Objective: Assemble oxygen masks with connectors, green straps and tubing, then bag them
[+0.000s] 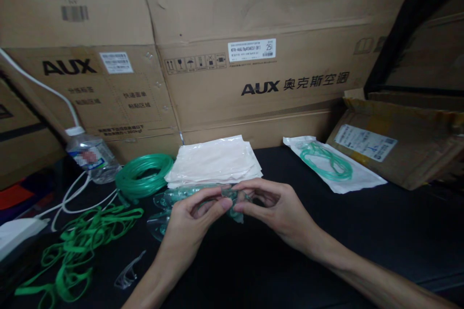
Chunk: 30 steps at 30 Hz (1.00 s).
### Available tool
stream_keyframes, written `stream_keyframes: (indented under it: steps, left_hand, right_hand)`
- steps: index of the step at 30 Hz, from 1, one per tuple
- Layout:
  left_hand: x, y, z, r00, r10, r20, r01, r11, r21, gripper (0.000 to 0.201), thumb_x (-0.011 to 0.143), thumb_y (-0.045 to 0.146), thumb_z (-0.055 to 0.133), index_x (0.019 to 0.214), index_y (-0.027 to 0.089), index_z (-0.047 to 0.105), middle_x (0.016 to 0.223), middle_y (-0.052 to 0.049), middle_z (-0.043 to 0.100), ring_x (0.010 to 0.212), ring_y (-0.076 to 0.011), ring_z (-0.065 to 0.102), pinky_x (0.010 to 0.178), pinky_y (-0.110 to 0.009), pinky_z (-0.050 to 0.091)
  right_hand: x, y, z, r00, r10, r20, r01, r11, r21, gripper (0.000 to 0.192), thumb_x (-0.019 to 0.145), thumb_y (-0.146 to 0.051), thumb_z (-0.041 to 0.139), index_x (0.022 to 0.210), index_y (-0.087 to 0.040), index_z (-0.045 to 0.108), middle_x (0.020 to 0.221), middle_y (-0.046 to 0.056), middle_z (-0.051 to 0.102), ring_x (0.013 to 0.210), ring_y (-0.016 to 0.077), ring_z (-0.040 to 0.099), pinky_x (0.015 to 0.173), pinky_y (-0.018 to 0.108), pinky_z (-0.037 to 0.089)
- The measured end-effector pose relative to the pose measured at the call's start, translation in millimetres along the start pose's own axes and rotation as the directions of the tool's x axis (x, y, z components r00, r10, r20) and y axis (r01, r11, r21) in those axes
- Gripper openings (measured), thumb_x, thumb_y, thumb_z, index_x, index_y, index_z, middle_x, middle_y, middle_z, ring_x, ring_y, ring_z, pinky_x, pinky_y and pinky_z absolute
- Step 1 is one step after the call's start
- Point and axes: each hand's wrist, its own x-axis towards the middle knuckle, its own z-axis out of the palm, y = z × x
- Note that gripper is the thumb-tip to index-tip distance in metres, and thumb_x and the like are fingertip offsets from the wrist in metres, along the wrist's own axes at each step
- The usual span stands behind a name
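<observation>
1. Clear green mask (203, 199) is being pinched between both hands above the dark table (362, 231).
2. Left hand (190, 224) is gripping its near edge; right hand (275, 207) is clasping the opposite end, steadying it.
3. Bag stack (215, 161) is lying just beyond the grip.

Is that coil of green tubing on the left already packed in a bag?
No, the green coil lies bare on the black table beside the bottle; only the tubing at right sits in a bag.
</observation>
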Motion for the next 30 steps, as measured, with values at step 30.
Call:
stream_keyframes:
  steps: [30]
  left_hand:
    - [-1,-1,-3.0,0.997,0.077,-0.025,-0.073,0.99,0.123,0.015,0.074,0.034,0.079,0.082,0.023,0.084,0.092,-0.005,0.081,0.092,-0.0263,0.076,0.091,-0.035,0.06]
  right_hand:
    - [-2,3,4,0.98,-0.1,-0.174,0.07,0.983,-0.171,0.007,0.078,-0.026,0.082,0.079,-0.02,0.079,0.079,0.005,0.076,0.073,0.0188,0.069,0.065,0.031,0.057]
